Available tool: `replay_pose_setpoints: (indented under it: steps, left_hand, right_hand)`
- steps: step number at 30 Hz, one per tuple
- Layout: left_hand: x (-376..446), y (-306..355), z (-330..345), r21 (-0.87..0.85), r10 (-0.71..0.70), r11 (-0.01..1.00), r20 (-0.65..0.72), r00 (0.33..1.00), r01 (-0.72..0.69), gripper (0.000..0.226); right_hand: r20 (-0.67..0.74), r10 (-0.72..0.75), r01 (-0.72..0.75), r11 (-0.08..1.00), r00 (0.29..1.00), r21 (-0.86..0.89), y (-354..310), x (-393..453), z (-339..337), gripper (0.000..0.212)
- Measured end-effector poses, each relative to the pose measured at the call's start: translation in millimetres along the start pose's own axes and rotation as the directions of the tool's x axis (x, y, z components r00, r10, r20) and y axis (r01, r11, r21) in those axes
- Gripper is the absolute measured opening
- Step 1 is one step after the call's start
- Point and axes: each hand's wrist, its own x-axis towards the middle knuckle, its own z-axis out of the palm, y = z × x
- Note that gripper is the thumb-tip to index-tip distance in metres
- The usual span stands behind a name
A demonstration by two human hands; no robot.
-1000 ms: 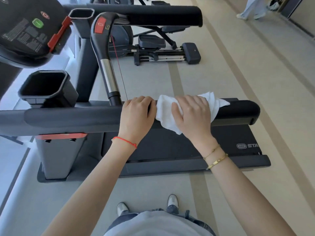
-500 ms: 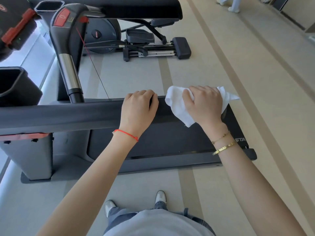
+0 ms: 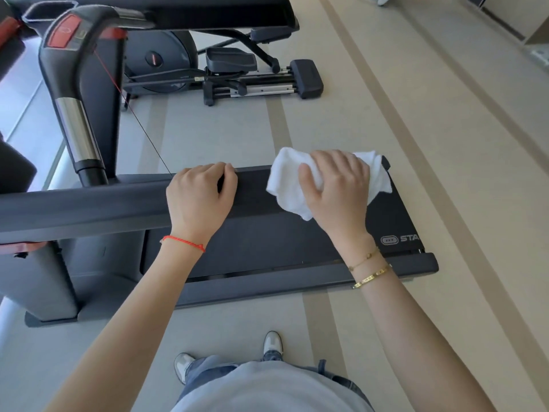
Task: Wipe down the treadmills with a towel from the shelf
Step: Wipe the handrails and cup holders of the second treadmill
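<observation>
Now the right hand (image 3: 335, 188) has slid the towel (image 3: 285, 185) further along the handrail (image 3: 89, 203).

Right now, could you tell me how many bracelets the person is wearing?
3: a red string bracelet on the left wrist, and a thin gold chain plus a gold bangle on the right wrist. None seem hidden.

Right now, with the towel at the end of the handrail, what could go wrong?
1. The right hand holds the towel bunched at the handrail tip; another stroke outward could slide off the end.
2. A thin red safety cord runs down close to the left hand; the hand could snag it.
3. The towel is wadded, so little cloth may touch the rail and patches could be missed.
</observation>
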Motion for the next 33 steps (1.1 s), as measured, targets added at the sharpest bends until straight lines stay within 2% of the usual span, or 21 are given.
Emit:
replay_pose_setpoints:
  steps: [4, 7, 9, 12, 16, 18, 22, 25, 29, 33]
  left_hand:
    - [-0.2, 4.1, 0.9, -0.005, -0.045, 0.999, 0.007, 0.999, 0.045, 0.05]
    - [-0.7, 4.3, 0.2, -0.014, -0.049, 0.999, 0.002, 0.999, 0.049, 0.05]
    - [-0.7, 4.3, 0.3, -0.011, -0.046, 0.999, 0.003, 0.999, 0.046, 0.05]
    - [-0.6, 2.3, 0.5, -0.011, -0.038, 0.999, 0.006, 0.999, 0.038, 0.05]
    - [-2.1, -4.2, -7.4, -0.126, 0.013, 0.992, 0.034, 0.999, -0.009, 0.039]
    - [-5.3, -14.1, -15.7, -0.185, 0.009, 0.983, 0.001, 1.0, -0.009, 0.029]
    - [-16.1, -52.5, -36.8, -0.152, -0.039, 0.988, -0.028, 0.999, 0.034, 0.024]
    - [-27.8, -84.2, -53.4, -0.115, -0.076, 0.991, -0.033, 0.997, 0.072, 0.022]
    - [-40.1, -120.5, -70.6, -0.076, -0.119, 0.99, -0.05, 0.992, 0.115, 0.023]
    - [-43.6, -153.4, -84.3, -0.052, -0.14, 0.989, -0.061, 0.988, 0.137, 0.023]
  right_hand:
    - [0.048, 0.202, -0.207, 0.969, 0.978, 0.137, 11.0, 9.3, -5.9, 0.031]
    - [0.236, 0.351, -0.389, 0.911, 0.906, 0.135, 14.8, 26.4, -4.4, 0.038]
    - [0.392, 0.386, -0.429, 0.903, 0.835, 0.024, 17.4, 41.2, -4.2, 0.042]
    - [0.552, 0.29, -0.282, 0.954, 0.782, -0.102, 10.0, 60.2, -2.5, 0.046]
    - [0.604, 0.08, -0.033, 0.996, 0.793, -0.088, -27.0, 62.0, 9.9, 0.046]
    - [0.588, -0.008, 0.04, 0.998, 0.809, -0.041, -47.7, 55.2, 17.2, 0.047]
    - [0.556, -0.11, 0.116, 0.993, 0.824, 0.025, -74.0, 45.6, 26.4, 0.047]
    - [0.52, -0.231, 0.226, 0.971, 0.822, 0.074, -96.3, 39.1, 32.5, 0.046]
    - [0.416, -0.387, 0.4, 0.915, 0.823, 0.06, -142.2, 23.9, 48.6, 0.044]
    - [0.283, -0.466, 0.472, 0.88, 0.838, 0.052, -194.2, 3.3, 70.4, 0.052]
